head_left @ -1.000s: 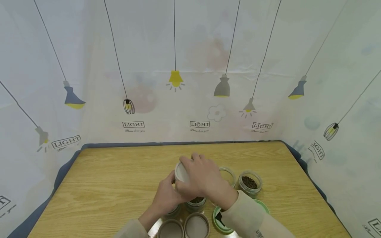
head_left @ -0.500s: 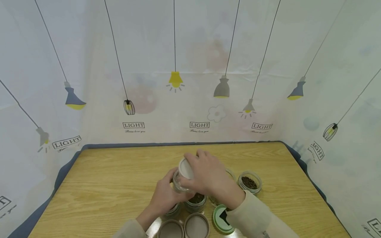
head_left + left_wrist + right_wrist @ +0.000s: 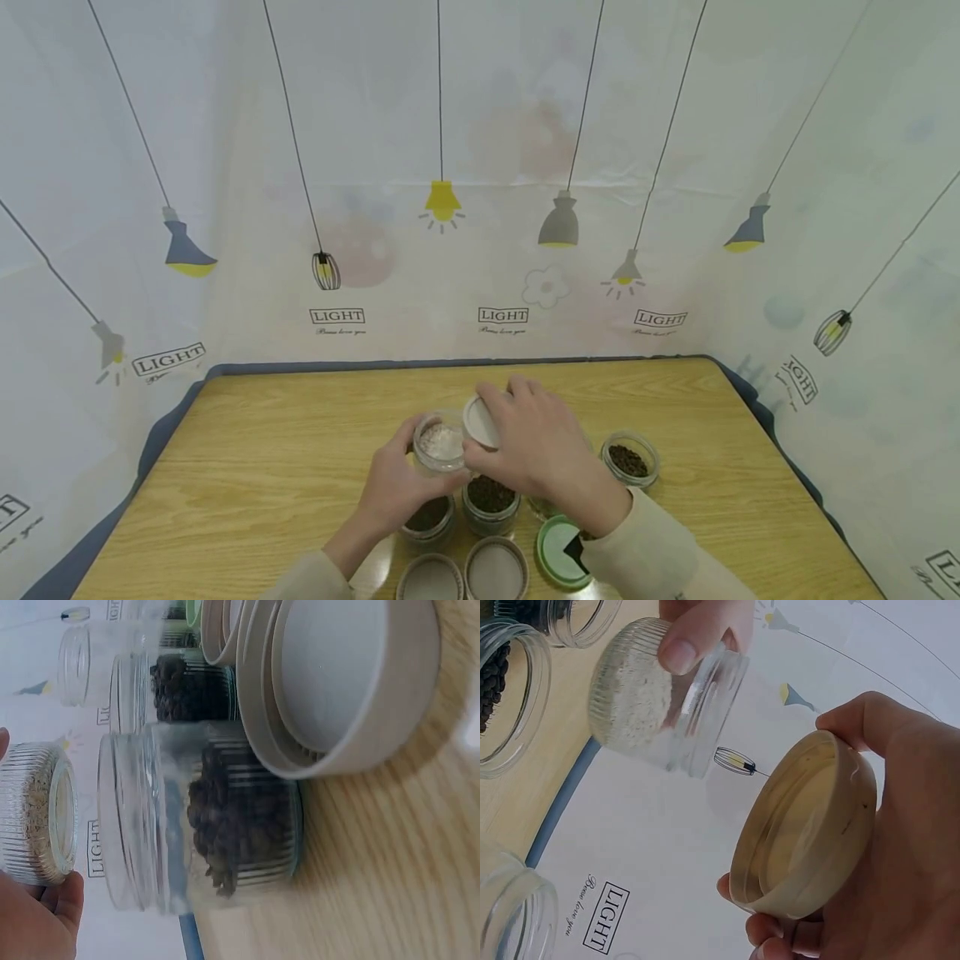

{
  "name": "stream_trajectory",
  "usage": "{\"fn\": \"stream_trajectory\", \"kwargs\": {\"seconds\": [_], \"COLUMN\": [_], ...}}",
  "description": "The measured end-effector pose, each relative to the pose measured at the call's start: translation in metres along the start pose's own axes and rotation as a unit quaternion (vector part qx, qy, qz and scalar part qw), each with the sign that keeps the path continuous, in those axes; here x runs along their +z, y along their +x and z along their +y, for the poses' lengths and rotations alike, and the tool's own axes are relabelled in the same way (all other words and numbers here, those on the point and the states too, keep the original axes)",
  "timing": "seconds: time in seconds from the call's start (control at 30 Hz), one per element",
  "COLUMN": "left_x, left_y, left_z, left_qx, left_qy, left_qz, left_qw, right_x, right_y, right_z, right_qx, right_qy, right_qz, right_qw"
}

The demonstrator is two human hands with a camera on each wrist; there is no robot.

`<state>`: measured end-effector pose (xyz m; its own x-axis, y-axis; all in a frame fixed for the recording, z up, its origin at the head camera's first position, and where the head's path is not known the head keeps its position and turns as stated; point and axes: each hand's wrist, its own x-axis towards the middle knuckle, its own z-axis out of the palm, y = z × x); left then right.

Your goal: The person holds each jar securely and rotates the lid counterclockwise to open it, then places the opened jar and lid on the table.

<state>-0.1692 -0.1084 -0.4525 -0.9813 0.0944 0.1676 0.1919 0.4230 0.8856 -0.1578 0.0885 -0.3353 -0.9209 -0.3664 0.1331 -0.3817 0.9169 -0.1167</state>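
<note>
1. My left hand (image 3: 393, 487) is curling its fingers round the small glass jar (image 3: 441, 442) of pale powder, and my thumb (image 3: 692, 631) is pressing on its ribbed wall; I am holding it up off the table, tilted a little.
2. My right hand (image 3: 540, 446) is gripping the round lid (image 3: 481, 421) by its rim, with the fingertips (image 3: 769, 941) curled under its edge, and I am holding it just beside the jar's mouth, apart from it.
3. So the lid is off this jar and the powder is lying open; judging by that, the opening step is done, and whatever follows with the powder has not begun.
4. Below my hands two open jars of dark grains (image 3: 491, 498) are standing side by side, and a third one (image 3: 629, 459) is sitting well to the right.
5. Two pale lids (image 3: 495, 571) are lying upside down at the near edge, with a green lid (image 3: 558, 554) just beside them.
6. All of it is resting on a wooden table (image 3: 262, 467), and a white curtain printed with hanging lamps (image 3: 442, 200) is closing in the space on three sides.
</note>
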Motion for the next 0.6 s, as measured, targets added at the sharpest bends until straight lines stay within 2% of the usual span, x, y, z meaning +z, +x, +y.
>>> {"fn": "stream_trajectory", "kwargs": {"seconds": [0.2, 0.43, 0.6], "left_x": [-0.016, -0.036, -0.048], "left_y": [0.002, 0.002, 0.001], "left_z": [-0.004, -0.015, -0.025], "left_qx": [-0.008, -0.008, -0.022], "left_qy": [0.015, 0.032, 0.037], "left_qz": [0.014, 0.038, 0.042], "left_qw": [0.9998, 0.9987, 0.9982], "right_x": [0.005, 0.016, 0.027], "right_y": [0.0, -0.001, -0.001], "right_z": [-0.001, -0.007, -0.015], "right_qx": [-0.004, -0.024, -0.039], "right_qy": [-0.009, -0.012, -0.005], "right_qz": [0.004, -0.02, -0.041], "right_qw": [1.0, 0.999, 0.998]}}
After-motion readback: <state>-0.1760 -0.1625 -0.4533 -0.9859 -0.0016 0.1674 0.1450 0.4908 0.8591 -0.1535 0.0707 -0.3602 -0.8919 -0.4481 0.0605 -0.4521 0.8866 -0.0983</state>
